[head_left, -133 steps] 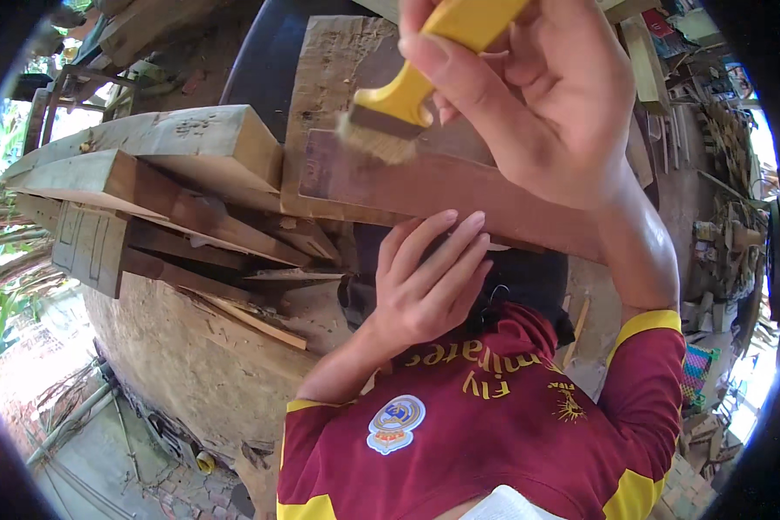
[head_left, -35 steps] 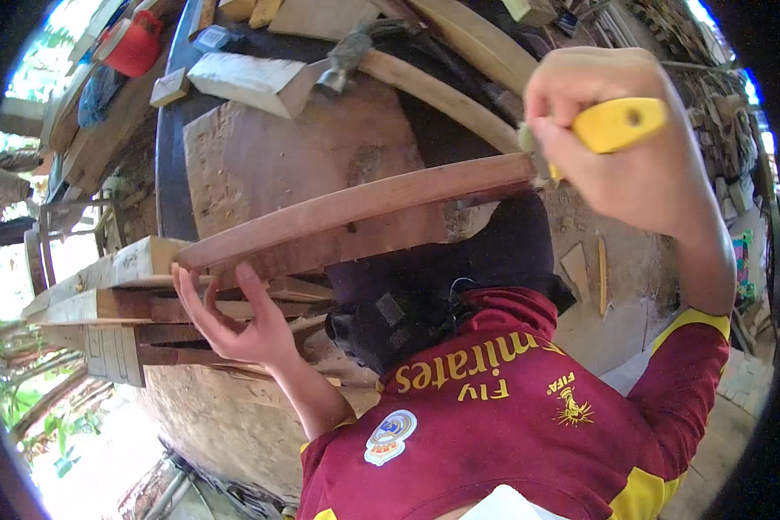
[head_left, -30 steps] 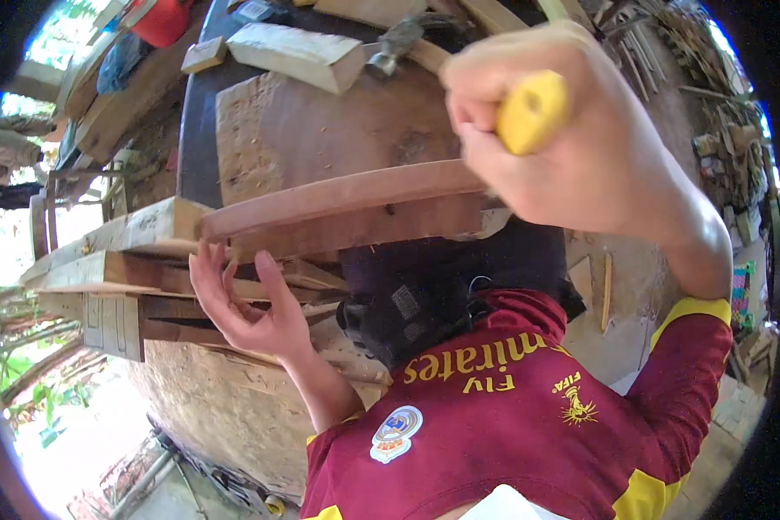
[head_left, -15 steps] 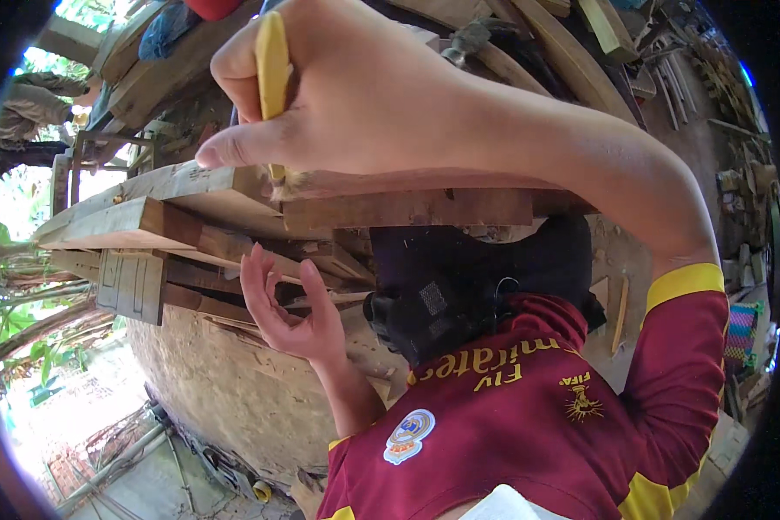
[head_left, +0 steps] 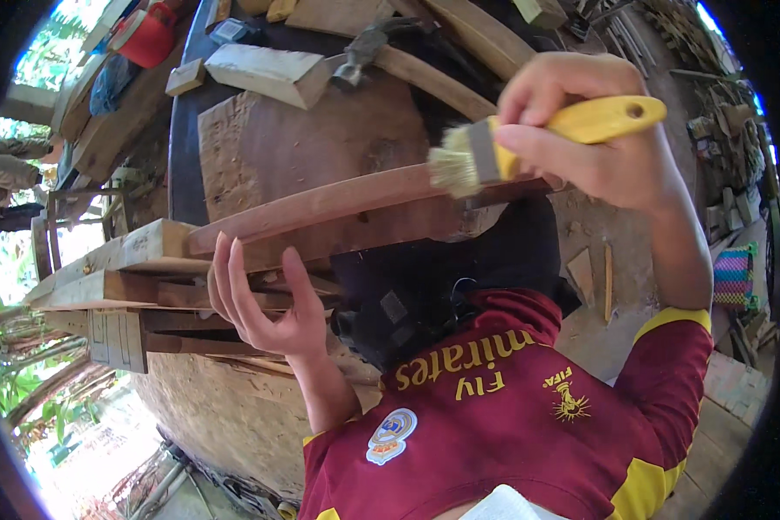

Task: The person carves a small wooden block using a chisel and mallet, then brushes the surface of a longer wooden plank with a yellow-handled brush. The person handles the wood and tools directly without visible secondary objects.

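My right hand (head_left: 572, 130) grips a flat paintbrush (head_left: 602, 120) by its yellow handle. The pale bristles, slightly blurred, meet the upper edge of a long reddish-brown wooden board (head_left: 321, 204) toward its right end. That board stands on edge across the space before me, its left end close to some thick timber. My left hand (head_left: 264, 308) is open, palm up, with fingers spread. Its fingertips reach the near face at the board's left end; whether they press on it I cannot tell.
Behind the board lie a flat wooden panel (head_left: 312, 130), a pale wood block (head_left: 269, 71) and a hammer (head_left: 360, 56). A red mug (head_left: 145, 36) is at the far left. Stacked timber (head_left: 121, 247) juts out on the left. Wood scraps (head_left: 582, 276) lie on the floor at right.
My right hand has swung from the board's left end to its right end with the paintbrush. My left hand has shifted slightly left, toward the board's left end. The view has also moved.
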